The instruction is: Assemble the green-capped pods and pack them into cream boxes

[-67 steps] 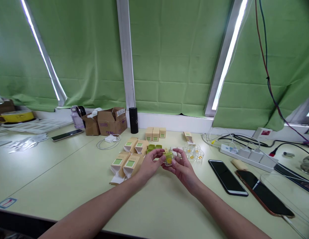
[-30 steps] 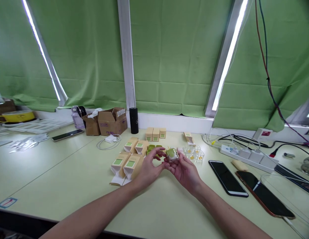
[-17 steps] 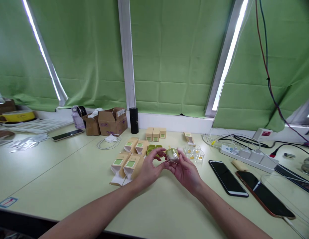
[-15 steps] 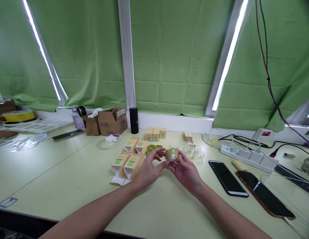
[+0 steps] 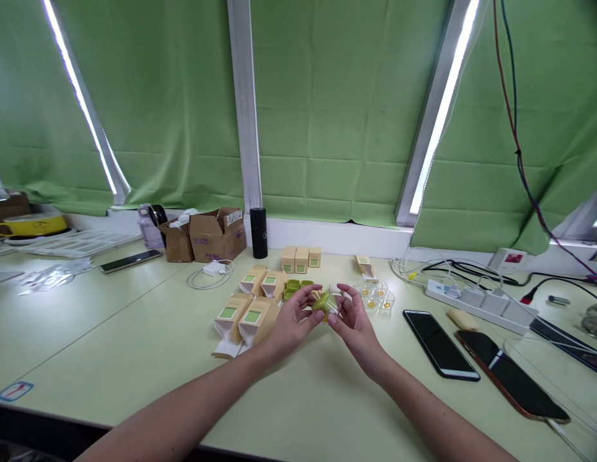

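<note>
Between my hands is a small clear container with a green lid (image 5: 326,304), tilted on its side above the table. My left hand (image 5: 296,319) is closed on its green end, thumb in front. The fingers of my right hand (image 5: 355,327) grip the clear end. Left of my hands stand several open kraft boxes (image 5: 259,317) with green labels. Some green lids (image 5: 293,285) sit just behind my left fingers. To the right of my right hand is a group of clear cups (image 5: 378,296) with yellow centres.
Three kraft boxes (image 5: 301,259) stand at the back, near a black cylinder (image 5: 259,233) and a cardboard carton (image 5: 219,237). A phone (image 5: 441,344) and another phone (image 5: 513,372) lie at right, below a power strip (image 5: 481,305) with cables. One opened box (image 5: 366,268) lies behind the cups.
The container has been tipped from roughly upright onto its side, its green end now toward my left hand. My right fingers have risen around its clear end.
</note>
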`<state>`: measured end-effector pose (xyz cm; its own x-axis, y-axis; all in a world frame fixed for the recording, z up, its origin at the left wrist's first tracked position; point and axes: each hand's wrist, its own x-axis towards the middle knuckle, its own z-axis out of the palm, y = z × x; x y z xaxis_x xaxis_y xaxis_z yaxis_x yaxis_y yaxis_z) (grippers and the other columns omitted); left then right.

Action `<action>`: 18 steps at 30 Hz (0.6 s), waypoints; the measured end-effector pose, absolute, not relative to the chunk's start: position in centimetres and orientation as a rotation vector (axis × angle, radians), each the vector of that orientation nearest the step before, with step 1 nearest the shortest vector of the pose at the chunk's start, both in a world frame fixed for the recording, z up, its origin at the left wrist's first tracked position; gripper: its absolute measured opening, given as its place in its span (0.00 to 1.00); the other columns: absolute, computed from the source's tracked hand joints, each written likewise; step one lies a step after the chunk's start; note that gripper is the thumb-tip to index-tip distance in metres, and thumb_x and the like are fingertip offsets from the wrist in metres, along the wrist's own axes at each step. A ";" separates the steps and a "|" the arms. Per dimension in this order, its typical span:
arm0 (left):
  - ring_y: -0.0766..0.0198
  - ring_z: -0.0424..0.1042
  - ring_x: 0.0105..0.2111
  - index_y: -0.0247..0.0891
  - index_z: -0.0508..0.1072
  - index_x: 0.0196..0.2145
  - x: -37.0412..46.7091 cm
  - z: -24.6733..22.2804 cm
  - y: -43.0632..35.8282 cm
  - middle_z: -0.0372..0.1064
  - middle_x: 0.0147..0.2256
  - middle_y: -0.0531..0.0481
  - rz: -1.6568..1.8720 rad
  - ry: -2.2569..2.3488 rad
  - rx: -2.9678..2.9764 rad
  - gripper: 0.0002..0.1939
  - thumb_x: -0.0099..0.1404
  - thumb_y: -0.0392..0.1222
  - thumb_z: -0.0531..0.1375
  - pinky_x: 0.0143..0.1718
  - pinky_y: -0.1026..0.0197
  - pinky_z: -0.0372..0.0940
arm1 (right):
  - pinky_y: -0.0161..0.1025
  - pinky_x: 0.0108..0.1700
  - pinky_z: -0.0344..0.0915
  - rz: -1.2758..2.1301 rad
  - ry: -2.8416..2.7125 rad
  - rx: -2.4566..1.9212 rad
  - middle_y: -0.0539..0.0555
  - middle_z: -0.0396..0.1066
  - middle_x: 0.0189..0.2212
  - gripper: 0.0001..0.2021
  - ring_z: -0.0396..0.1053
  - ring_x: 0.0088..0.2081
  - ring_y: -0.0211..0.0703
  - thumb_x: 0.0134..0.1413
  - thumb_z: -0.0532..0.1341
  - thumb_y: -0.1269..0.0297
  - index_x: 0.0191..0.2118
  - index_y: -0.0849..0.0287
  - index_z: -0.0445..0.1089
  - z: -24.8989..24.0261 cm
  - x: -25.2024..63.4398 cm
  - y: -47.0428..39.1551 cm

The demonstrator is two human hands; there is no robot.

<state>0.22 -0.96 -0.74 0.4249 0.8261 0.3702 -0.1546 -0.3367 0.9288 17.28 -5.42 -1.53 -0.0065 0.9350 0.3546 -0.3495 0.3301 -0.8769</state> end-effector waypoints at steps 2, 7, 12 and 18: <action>0.48 0.70 0.58 0.40 0.69 0.60 0.2 -0.7 -1.0 0.69 0.57 0.37 1.110 0.551 1.581 0.33 0.61 0.53 0.71 0.58 0.47 0.68 | 0.43 0.49 0.69 1.118 -1.156 -0.669 0.49 0.68 0.44 0.34 0.71 0.44 0.44 0.50 0.75 0.56 0.58 0.44 0.59 -1.5 17.3 -5.4; 0.49 0.73 0.54 0.38 0.73 0.56 0.3 -0.5 -0.9 0.73 0.53 0.38 1.086 0.462 1.541 0.30 0.59 0.51 0.72 0.56 0.47 0.69 | 0.42 0.46 0.70 1.110 -1.155 -0.658 0.49 0.66 0.45 0.37 0.70 0.44 0.44 0.46 0.76 0.58 0.58 0.44 0.58 -1.5 17.6 -5.3; 0.51 0.74 0.51 0.38 0.73 0.54 0.5 -0.7 -0.8 0.74 0.50 0.38 1.096 0.464 1.534 0.30 0.57 0.51 0.74 0.54 0.48 0.69 | 0.42 0.44 0.68 1.109 -1.196 -0.656 0.51 0.65 0.47 0.41 0.69 0.46 0.47 0.42 0.77 0.60 0.60 0.44 0.57 -1.6 18.0 -5.2; 0.49 0.73 0.54 0.38 0.71 0.56 0.3 -0.8 -0.7 0.70 0.57 0.37 1.161 0.672 1.674 0.27 0.62 0.49 0.70 0.58 0.45 0.68 | 0.47 0.52 0.63 0.932 -1.256 -0.773 0.52 0.66 0.48 0.37 0.65 0.49 0.49 0.45 0.74 0.54 0.60 0.45 0.59 -1.9 18.4 -4.9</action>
